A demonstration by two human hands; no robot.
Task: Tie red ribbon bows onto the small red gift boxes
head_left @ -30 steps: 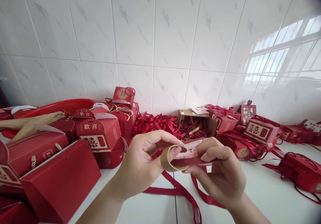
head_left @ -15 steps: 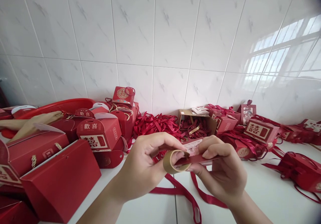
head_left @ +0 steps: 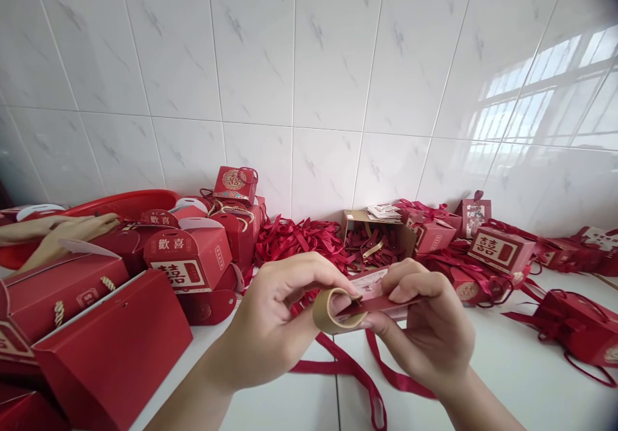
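Observation:
Near the middle, my left hand is closed on a curled gold strip, its thumb inside the curl. My right hand pinches a small red card piece with a pale printed face, fingers above and thumb below. The strip's curl meets the left end of the card piece. Below both hands, a dark red ribbon lies on the white table.
Red boxes crowd the left beside a red basin, where another person's hands reach in. Behind my hands are a ribbon pile and a cardboard box. Ribboned boxes stand right.
My hands hold nearly the same pose around the gold strip and card piece. The other person's hands at the left have shifted slightly. The view has moved a little.

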